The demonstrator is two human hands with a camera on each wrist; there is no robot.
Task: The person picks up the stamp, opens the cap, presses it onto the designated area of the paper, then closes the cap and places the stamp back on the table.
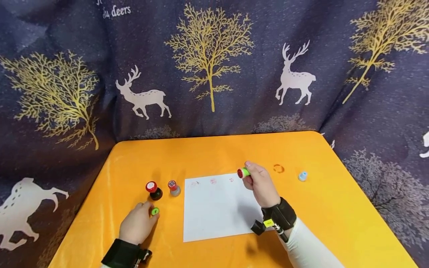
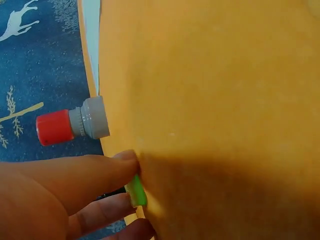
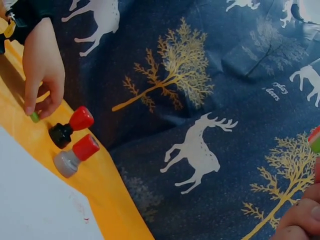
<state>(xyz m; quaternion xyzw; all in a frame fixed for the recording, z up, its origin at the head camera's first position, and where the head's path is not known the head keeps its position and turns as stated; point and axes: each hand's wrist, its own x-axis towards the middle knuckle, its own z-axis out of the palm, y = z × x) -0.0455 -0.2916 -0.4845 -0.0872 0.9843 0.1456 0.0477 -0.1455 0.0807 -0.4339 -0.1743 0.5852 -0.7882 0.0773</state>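
My left hand (image 1: 136, 225) pinches a small green cap (image 1: 155, 211) between thumb and fingers, down at the orange tabletop left of the paper. In the left wrist view, part of the green cap (image 2: 138, 193) shows under the thumb. Raised over the upper right corner of a white sheet of paper (image 1: 214, 213), my right hand (image 1: 264, 186) grips a green stamp (image 1: 246, 172). The stamp's red face is turned away from the table, roughly toward the left. Several faint red prints (image 1: 213, 181) run along the paper's top edge.
A red-and-black stamp (image 1: 153, 190) and a red-and-grey stamp (image 1: 174, 188) stand upright just beyond my left hand. Farther right are an orange ring (image 1: 278, 168) and a small light-blue cap-like piece (image 1: 302, 176). A dark curtain (image 1: 228, 123) with deer and trees hangs behind the table.
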